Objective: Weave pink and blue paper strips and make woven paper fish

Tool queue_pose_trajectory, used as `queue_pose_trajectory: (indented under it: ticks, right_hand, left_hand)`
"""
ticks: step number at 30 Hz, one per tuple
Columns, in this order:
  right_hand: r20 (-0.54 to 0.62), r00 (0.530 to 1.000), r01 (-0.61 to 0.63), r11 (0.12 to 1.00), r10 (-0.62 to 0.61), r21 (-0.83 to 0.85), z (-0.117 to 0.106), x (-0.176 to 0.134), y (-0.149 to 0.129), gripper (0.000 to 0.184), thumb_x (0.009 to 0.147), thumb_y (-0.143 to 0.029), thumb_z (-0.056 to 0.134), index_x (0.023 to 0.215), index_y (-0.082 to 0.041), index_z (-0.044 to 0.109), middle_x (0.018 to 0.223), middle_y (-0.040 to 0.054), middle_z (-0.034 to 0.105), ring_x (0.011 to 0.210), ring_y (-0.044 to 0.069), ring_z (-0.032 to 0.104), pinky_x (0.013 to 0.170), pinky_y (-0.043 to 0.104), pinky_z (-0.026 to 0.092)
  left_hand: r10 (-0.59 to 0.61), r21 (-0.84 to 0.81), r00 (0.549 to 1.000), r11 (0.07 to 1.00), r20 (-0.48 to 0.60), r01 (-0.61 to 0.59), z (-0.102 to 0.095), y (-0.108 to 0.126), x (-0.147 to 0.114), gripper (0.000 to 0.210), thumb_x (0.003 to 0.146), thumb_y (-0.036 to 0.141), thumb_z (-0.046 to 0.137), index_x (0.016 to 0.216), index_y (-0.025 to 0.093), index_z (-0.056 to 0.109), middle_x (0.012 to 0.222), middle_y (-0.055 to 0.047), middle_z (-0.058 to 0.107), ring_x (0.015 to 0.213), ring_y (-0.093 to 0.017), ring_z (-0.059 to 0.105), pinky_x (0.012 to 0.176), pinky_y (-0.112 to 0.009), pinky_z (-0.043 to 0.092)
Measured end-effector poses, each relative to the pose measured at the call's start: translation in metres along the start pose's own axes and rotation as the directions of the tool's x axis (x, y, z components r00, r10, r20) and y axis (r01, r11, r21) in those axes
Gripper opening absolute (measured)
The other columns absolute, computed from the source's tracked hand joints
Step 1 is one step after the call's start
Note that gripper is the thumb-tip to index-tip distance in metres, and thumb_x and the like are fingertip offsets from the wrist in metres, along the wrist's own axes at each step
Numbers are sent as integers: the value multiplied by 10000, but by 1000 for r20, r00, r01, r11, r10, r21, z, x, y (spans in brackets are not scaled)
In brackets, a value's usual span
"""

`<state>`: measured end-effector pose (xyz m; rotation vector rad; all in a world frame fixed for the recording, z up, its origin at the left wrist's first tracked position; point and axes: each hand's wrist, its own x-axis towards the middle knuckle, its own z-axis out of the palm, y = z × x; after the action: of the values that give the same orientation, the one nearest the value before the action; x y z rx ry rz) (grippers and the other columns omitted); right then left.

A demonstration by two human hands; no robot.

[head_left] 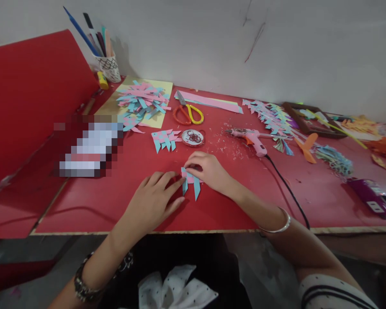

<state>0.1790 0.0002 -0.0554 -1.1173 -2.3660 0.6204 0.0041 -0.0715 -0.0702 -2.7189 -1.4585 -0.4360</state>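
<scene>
A small woven paper piece [191, 177] of pink and blue strips lies on the red tabletop before me, its pointed blue ends toward me. My right hand [210, 171] pinches its upper edge between thumb and fingers. At its left edge, my left hand [159, 195] touches it with a fingertip, fingers stretched and thumb apart. Behind them lies a similar fish-shaped woven paper piece [165, 140], beside a small round dish [197, 143] of dark curled strands. The fingers partly cover the piece I hold.
Scissors [189, 112] lie near paper strips [209, 102]. A pink glue gun [249, 136] trails a black cord [287, 191] on the right. Woven pieces are heaped on a yellow sheet [165, 103]. A pen cup [109, 68] stands at the back left. A brown tray [305, 124] sits back right.
</scene>
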Motion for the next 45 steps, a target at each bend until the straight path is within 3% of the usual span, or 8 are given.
queue_pose_trajectory:
  ticks: [21, 27, 45]
  right_hand:
    - [-50, 999, 2, 999, 0, 41, 2, 1, -1, 83, 733, -114, 585, 704, -152, 653, 740, 15, 629, 680, 99, 558, 667, 225, 424]
    - [-59, 998, -11, 998, 15, 56, -2, -2, 0, 126, 763, -142, 547, 811, -175, 658, 794, 20, 656, 738, 116, 586, 699, 244, 437]
    - [95, 987, 134, 988, -127, -70, -5, -3, 1, 166, 795, -135, 514, 833, -140, 676, 820, 56, 617, 742, 115, 567, 698, 230, 430]
  left_hand:
    - [-9, -22, 1000, 1000, -4, 9, 1, -1, 0, 377, 843, 367, 395, 1152, 207, 539, 1053, -89, 574, 907, -227, 491, 740, -360, 440]
    - [-13, -20, 1000, 1000, 13, 13, 0, 0, 0, 378, 847, 362, 382, 1158, 211, 536, 1064, -91, 573, 911, -227, 494, 741, -362, 444]
    - [-8, -14, 1000, 1000, 19, 8, 0, -1, 1, 362, 839, 324, 394, 1151, 212, 541, 1062, -90, 574, 907, -225, 499, 739, -358, 444]
